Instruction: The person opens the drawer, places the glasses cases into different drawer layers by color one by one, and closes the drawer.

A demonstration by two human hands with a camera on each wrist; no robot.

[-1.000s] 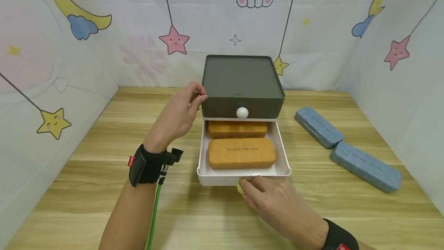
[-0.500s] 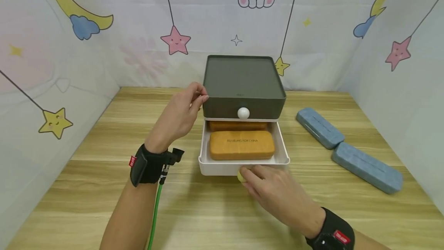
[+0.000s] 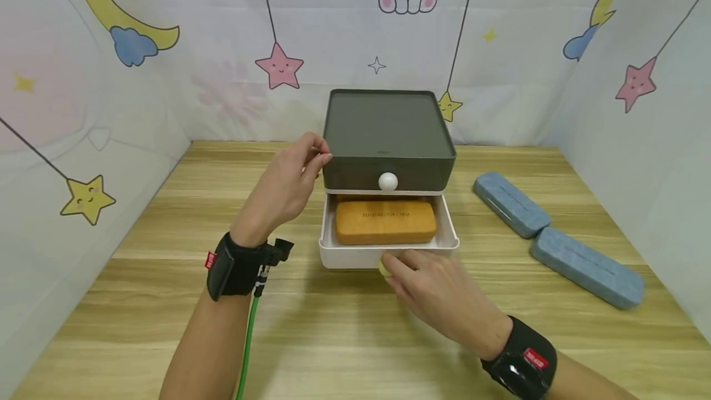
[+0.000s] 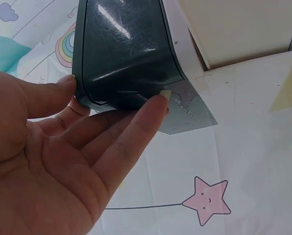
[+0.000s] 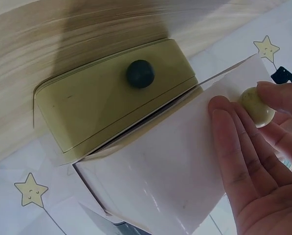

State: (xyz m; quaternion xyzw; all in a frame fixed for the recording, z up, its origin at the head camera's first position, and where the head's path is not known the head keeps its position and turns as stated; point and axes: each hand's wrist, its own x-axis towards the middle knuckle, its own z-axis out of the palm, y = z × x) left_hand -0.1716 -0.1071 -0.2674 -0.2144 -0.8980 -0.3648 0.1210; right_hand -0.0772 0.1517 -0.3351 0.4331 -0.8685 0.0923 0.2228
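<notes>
My left hand [image 3: 280, 187] holds the left edge of a dark grey-green drawer box [image 3: 389, 125], thumb and fingertips at its side. In the left wrist view, the thumb touches one edge while the other fingers lie along the box's side. Below the upper front with its white knob [image 3: 387, 181], a white lower drawer [image 3: 347, 258] stands partly pulled out. An orange-brown case [image 3: 386, 227] with dark lettering lies inside; the box hides most of another behind it. My right hand [image 3: 439, 292] pinches the lower drawer's round yellow-green knob [image 5: 257, 107].
Two blue cases [image 3: 511, 204] lie end to end on the wood-grain table [image 3: 355, 350], right of the box. A cloth backdrop [image 3: 222, 97] with printed stars encloses the back and sides. A green cable [image 3: 248, 344] runs from the left wristband.
The right hand has moved the white drawer inward toward the box. The orange-brown cases have moved with it, and the rear one is now almost hidden. The left hand stays in place.
</notes>
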